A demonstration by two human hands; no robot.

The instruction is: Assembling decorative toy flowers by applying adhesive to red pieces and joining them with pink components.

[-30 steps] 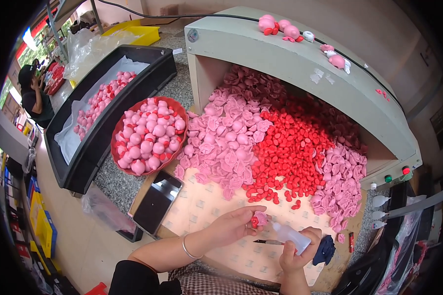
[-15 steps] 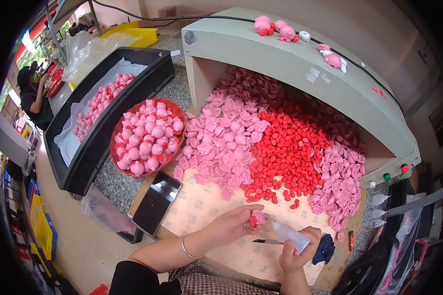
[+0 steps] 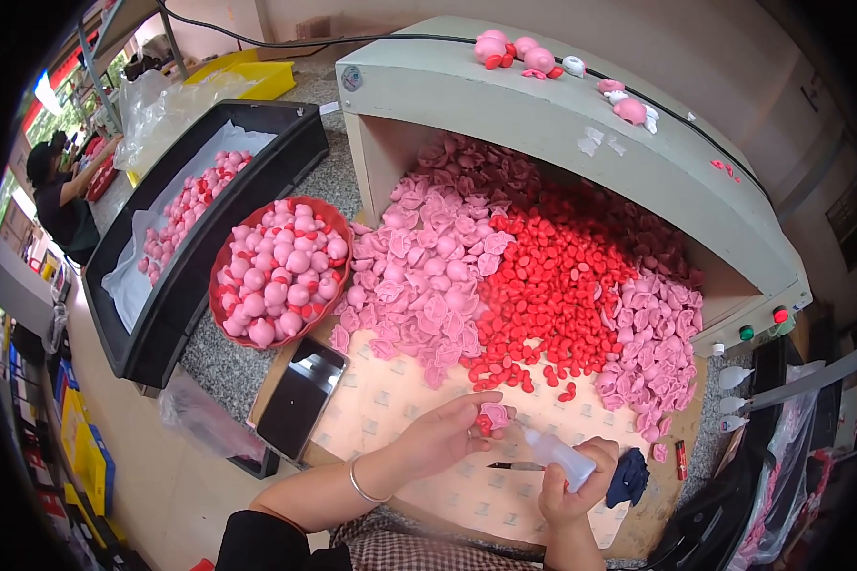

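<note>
My left hand [image 3: 444,436] pinches a small pink moulded piece [image 3: 494,415] with a red bit under it, just above the pale mat [image 3: 390,400]. Close to its right, my right hand [image 3: 573,483] grips a white squeeze bottle [image 3: 560,453], and the bottle's tip points at the pink piece. Under the bottle, a small dark blade tool [image 3: 514,466] lies on the mat. Behind my hands spread heaps of pink pieces [image 3: 428,276] and small red pieces [image 3: 543,295].
A red bowl [image 3: 227,255] of pink balls stands at the left, beside a black tray [image 3: 162,314] with more. A dark phone [image 3: 300,398] lies near the left forearm. A grey-green hood [image 3: 581,114] covers the heaps. Another person [image 3: 62,195] works far left.
The left hand has turned the pink piece slightly toward the bottle's tip. The right hand and bottle stay in nearly the same place.
</note>
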